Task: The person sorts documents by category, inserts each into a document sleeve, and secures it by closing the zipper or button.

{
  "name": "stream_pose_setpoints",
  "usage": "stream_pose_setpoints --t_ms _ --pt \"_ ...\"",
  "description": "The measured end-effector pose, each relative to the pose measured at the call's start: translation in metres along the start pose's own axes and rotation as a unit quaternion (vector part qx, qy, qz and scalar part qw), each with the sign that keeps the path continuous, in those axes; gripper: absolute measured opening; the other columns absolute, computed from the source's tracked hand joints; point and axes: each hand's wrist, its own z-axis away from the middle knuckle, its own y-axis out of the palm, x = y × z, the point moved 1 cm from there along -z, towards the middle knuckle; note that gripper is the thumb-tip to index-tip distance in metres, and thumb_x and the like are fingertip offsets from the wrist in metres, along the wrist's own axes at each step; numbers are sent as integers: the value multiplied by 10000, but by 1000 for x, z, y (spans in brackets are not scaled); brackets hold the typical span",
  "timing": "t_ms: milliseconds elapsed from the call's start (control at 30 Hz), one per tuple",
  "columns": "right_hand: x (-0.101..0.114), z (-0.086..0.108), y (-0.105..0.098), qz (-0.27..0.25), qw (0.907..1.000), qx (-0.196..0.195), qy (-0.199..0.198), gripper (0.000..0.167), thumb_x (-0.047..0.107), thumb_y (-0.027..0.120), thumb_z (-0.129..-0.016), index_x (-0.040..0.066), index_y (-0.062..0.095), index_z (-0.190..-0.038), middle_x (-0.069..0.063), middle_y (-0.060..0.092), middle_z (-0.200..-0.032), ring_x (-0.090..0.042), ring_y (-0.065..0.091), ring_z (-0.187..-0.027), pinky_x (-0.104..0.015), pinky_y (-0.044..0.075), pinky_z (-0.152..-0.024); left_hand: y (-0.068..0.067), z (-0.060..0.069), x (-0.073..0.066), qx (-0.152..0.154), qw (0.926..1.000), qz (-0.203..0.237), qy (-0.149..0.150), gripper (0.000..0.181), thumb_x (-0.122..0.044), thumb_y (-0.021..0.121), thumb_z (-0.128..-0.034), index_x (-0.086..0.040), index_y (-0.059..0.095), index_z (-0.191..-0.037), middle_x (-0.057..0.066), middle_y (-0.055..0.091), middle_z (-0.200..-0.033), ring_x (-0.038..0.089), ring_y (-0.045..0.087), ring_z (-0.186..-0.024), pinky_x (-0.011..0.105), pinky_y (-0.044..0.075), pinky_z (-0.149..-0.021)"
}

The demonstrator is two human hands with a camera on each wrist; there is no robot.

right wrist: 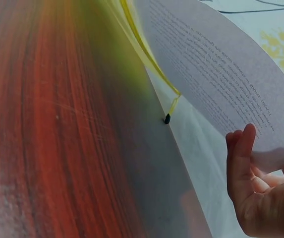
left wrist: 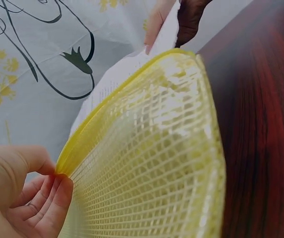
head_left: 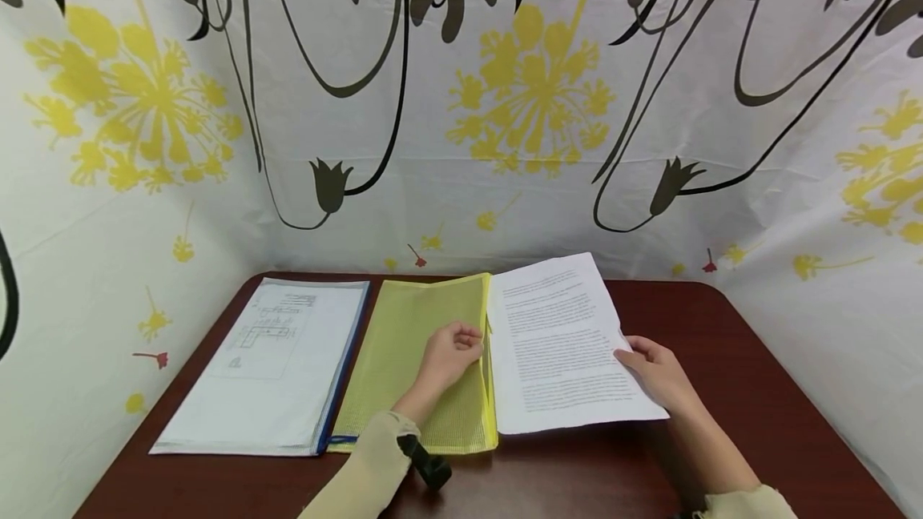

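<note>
No brand shows. The sheet (head_left: pixel 558 343), right of centre in the head view, carries many lines of small print that cannot be read at this size. The page (head_left: pixel 252 391) at the left of the frame bears a line drawing and a few faint lines of writing, also too small to read.

The pouch (head_left: pixel 407 319) lies in the middle of the frame, yellow and mesh-patterned, with its long axis running up and down the frame. Its yellow zip edge faces right. The sheet's left edge meets that zip edge; how far it sits inside, if at all, I cannot tell. A small dark zip pull (right wrist: pixel 167 119) hangs at the end of the yellow strip in the right wrist view. A blue strip (head_left: pixel 344 367) runs along the page's right side.

The sheet's long axis runs from top to bottom of the frame, its right edge slanting toward the lower right; in the right wrist view it bows.

The left hand (head_left: pixel 453 352) pinches the pouch's zip edge between thumb and fingers. The right hand (head_left: pixel 659 375) grips the sheet's right edge. Everything is over a dark red tabletop (head_left: pixel 671 311).
</note>
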Motion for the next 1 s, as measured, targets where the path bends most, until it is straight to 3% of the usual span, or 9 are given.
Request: stream_pose_setpoints --t_ms 567,1000 --pt "12 8 11 10 9986 -334 -403 424 224 552 -1027 -54 506 -1343 -116 738 -1014 -104 700 -683 -265 591 -607 1 0 -1 -5 9999 -76 85 160 -64 685 -835 -33 693 -991 87 705 -922 112 631 -783 208 552 -683" --pt "18 11 26 -66 9984 -238 -514 402 200 559 -1023 -42 516 -1341 -161 741 -1042 -121 707 -681 -275 589 -594 4 -1 0 -24 9999 -72 72 152 -62 662 -849 -36 690 -996 74 688 -907 99 624 -754 211 563 -654"
